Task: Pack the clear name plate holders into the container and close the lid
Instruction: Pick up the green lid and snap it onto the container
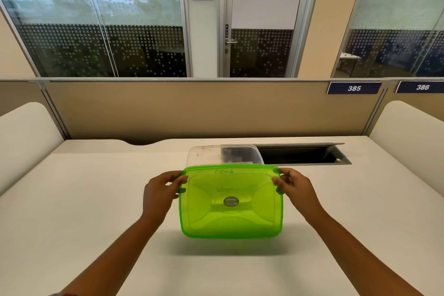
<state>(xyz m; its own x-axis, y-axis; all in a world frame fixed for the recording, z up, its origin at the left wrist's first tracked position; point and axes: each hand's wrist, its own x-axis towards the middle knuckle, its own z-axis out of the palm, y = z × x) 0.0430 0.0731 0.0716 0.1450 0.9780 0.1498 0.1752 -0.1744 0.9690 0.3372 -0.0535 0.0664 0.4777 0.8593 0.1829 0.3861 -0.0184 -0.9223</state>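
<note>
A translucent green lid [230, 202] is held up above the white desk, tilted toward me, with faint handwriting near its far edge. My left hand [161, 190] grips its left far corner and my right hand [296, 189] grips its right far corner. Behind the lid stands a clear plastic container [223, 154], mostly hidden by it. Thin clear plates show just above the lid's far edge at the container's rim; I cannot tell how many.
An open cable hatch [302, 155] with a raised flap is cut into the desk [96, 199] right of the container. A beige partition [192, 108] closes the back, and white side panels [26, 142] flank the desk.
</note>
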